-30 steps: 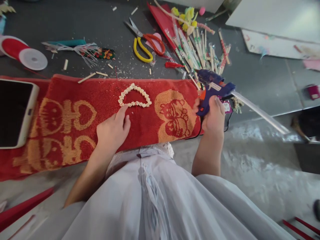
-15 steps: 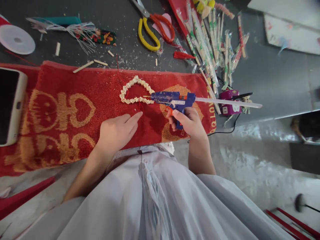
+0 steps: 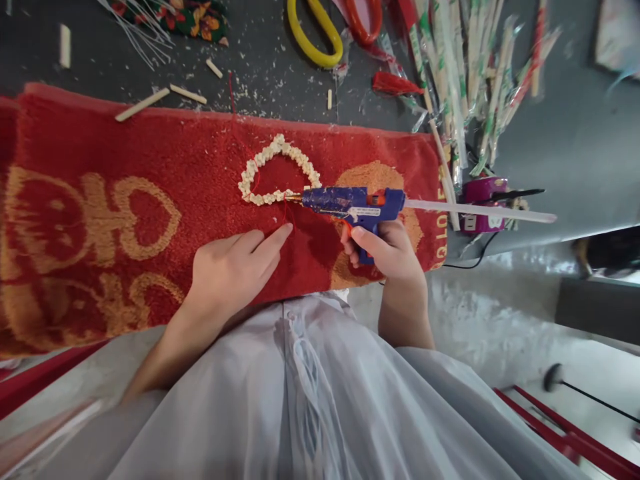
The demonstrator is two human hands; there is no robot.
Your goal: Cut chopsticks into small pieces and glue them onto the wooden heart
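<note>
A ring of small cream-coloured pieces, roughly a half-moon outline, lies on the folded red towel. My right hand grips a blue hot glue gun, its thumb on the handle and the other fingers around the trigger side. The gun's metal nozzle touches or hovers just over the ring's lower edge; which, I cannot tell. A clear glue stick sticks out of its back. My left hand rests on the towel below the ring, most fingers curled, index fingertip on a thin red thread. Its thumb is mostly hidden.
Scissors with yellow and red handles lie beyond the towel. Plastic-wrapped sticks spread at the back right, near a purple power socket with a cable. Short cream sticks, a red tassel and white scraps dot the grey table.
The view has come closer and shifted, so the phone and the white spool have left the frame. Both hands keep nearly the same pose, and the nozzle stays at the ring's lower edge.
</note>
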